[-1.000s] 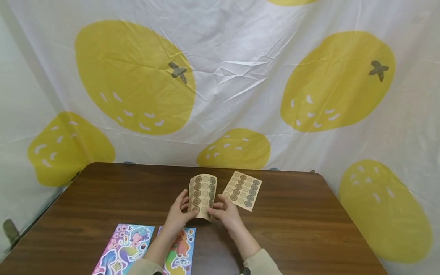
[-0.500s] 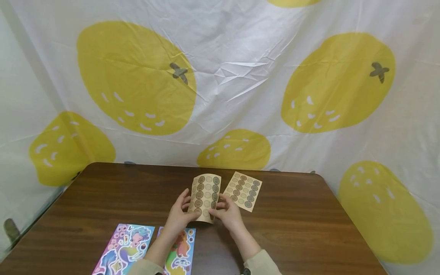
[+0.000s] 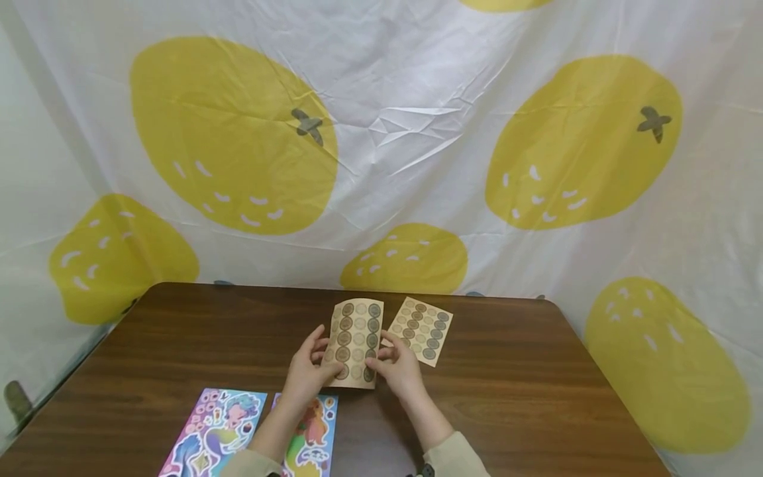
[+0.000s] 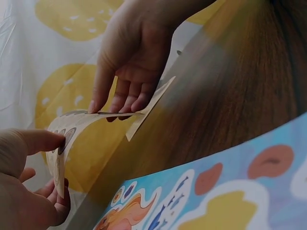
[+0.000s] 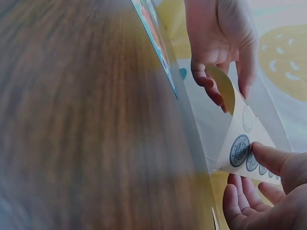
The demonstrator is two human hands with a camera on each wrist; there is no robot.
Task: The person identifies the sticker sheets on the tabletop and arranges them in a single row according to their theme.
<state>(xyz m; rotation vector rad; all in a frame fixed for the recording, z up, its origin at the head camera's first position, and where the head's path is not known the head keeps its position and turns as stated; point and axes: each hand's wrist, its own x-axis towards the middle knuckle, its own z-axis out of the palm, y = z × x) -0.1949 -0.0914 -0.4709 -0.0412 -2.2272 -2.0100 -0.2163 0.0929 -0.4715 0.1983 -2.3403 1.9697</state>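
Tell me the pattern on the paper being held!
The paper has columns of brown, cream and grey circles, clearest in the head view.

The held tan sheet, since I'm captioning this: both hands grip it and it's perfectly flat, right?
Not flat: the left wrist view shows the held tan sheet curved. The left hand and right hand do both grip it.

My table (image 3: 536, 384) bears a blue-haired mermaid sheet (image 3: 217, 430), an orange-haired sheet (image 3: 314, 434) to its right, a round-seal sheet (image 3: 424, 331) beyond, farther right.

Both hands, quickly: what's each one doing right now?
Left hand: pinching the tan sheet by its left side.
Right hand: pinching the same sheet's right side.
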